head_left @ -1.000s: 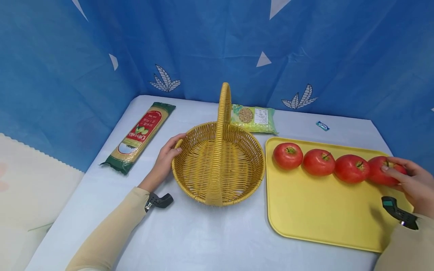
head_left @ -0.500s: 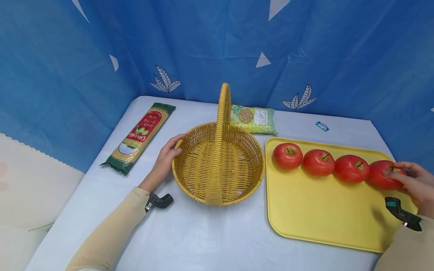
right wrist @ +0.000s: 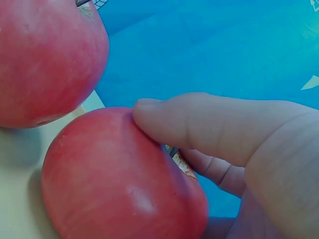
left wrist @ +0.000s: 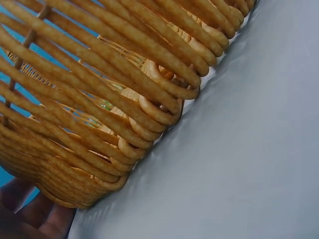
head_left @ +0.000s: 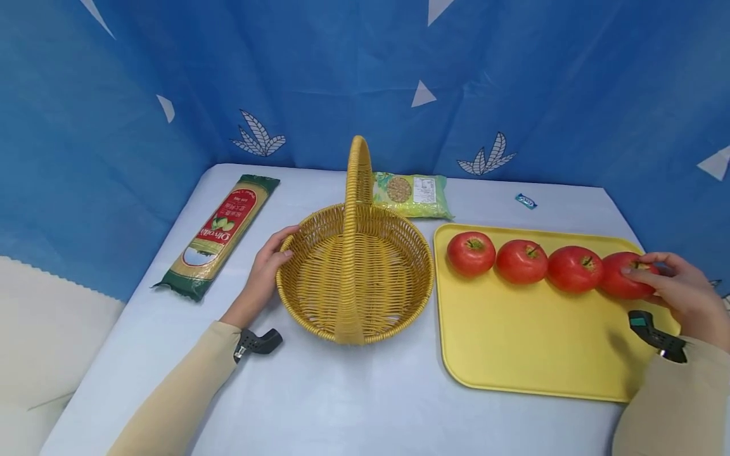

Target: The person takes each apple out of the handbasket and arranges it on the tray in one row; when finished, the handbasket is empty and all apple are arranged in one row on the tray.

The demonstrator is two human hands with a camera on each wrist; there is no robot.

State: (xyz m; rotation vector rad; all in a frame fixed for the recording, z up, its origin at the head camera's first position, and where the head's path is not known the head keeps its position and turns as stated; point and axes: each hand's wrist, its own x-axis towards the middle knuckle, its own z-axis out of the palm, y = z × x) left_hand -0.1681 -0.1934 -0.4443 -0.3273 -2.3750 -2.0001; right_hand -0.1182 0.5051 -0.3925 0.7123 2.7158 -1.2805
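Note:
A round yellow wicker basket (head_left: 393, 316) with a tall arched handle stands mid-table. My left hand (head_left: 265, 266) grips its left rim, thumb at the top edge; in the left wrist view a few fingertips (left wrist: 37, 214) show below the woven side. On the yellow tray (head_left: 530, 348), several red apples form a row along the back. The rightmost apple (head_left: 618, 278) is held by my right hand (head_left: 681, 288), with the thumb on its top near the stem and other fingers curled round the far side, partly hidden. In the right wrist view, a neighbouring apple (right wrist: 50, 59) sits close by.
A long noodle packet (head_left: 219, 234) lies left of the basket. Behind the basket is a green-yellow bag (head_left: 413, 195), partly hidden by it. A small blue wrapped sweet (head_left: 526, 201) lies behind the tray. Blue curtain (head_left: 319, 76) closes off the back.
The rightmost apple shifted slightly right and down in my right hand's hold between the earlier frames. Since then the whole head view has shifted, placing everything further left. My left hand stays on the rim.

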